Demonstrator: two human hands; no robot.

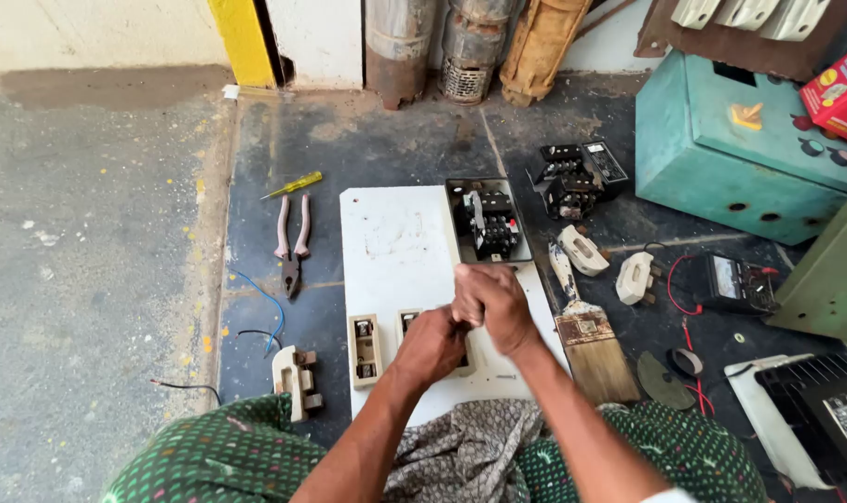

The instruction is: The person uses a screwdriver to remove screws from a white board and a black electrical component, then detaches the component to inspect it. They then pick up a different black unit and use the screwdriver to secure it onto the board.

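On a dark floor, both hands press a white board.

— What sits under the hands?

— A white board, flat on the floor, long side running from six toward twelve o'clock. A cream fuse holder stands mounted near its nine o'clock edge, upright, dark contacts showing.

— And beside it?

— A second cream holder at three o'clock of the first, mostly hidden by the hands.

— The far end?

— A black switch unit at the twelve o'clock corner.
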